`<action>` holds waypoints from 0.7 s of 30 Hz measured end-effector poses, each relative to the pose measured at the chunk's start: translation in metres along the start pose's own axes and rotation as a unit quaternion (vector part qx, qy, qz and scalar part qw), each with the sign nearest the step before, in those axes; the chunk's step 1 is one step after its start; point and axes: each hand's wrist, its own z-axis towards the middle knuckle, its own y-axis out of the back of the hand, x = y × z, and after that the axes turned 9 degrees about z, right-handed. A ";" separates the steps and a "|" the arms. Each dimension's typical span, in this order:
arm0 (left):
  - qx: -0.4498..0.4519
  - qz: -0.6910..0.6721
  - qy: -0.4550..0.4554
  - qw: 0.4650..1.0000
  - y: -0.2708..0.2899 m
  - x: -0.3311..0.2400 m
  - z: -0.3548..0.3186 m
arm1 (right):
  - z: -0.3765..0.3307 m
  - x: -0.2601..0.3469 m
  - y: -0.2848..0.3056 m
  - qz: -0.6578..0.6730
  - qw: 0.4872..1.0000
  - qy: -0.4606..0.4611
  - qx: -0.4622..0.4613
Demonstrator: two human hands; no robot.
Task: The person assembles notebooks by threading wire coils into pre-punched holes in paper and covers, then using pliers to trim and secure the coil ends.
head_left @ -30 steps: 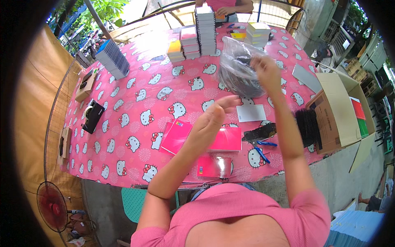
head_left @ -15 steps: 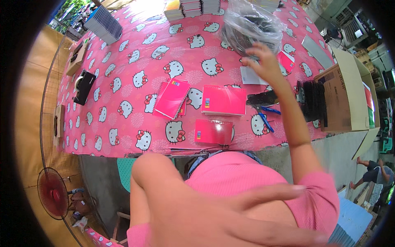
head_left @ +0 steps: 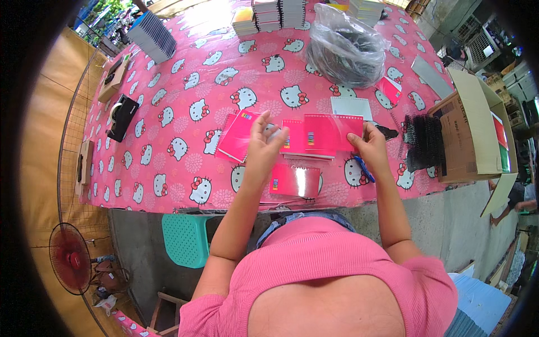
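Right hand (head_left: 373, 149) drawn nearer; pink cover (head_left: 332, 131) extends left from grip.

- Person wears pink fine-ribbed knit top (head_left: 306, 244), solid colour, approx. mid-pink, close fit at torso.
- Neckline (head_left: 337, 279): wide, low scoop w/ plain pink edge, dk shadow just under it.
- L short pink ribbed sleeve (head_left: 203, 315): same fabric as body, ends abv elbow, loose-ish at hem.
- R short pink ribbed sleeve (head_left: 433, 283): matches L, same length approx., ribs visible.
- Blue denim garment (head_left: 332, 219) at waist: only a narrow curved strip shows past top, w/ lighter & darker patches; can't tell cut.
- Bare left hand (head_left: 263, 148) & bare right hand (head_left: 373, 150), forearms bare too.
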 end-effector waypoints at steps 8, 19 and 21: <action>0.185 -0.131 0.105 0.968 0.009 0.030 0.009 | -0.003 0.002 -0.027 -0.004 1.000 0.014 -0.014; 0.079 -0.226 0.105 0.965 0.039 0.024 0.008 | 0.014 0.017 0.012 0.286 0.926 0.062 -0.240; 0.040 -0.252 0.091 0.963 0.044 0.016 0.009 | -0.001 0.031 0.010 0.223 0.952 0.051 -0.201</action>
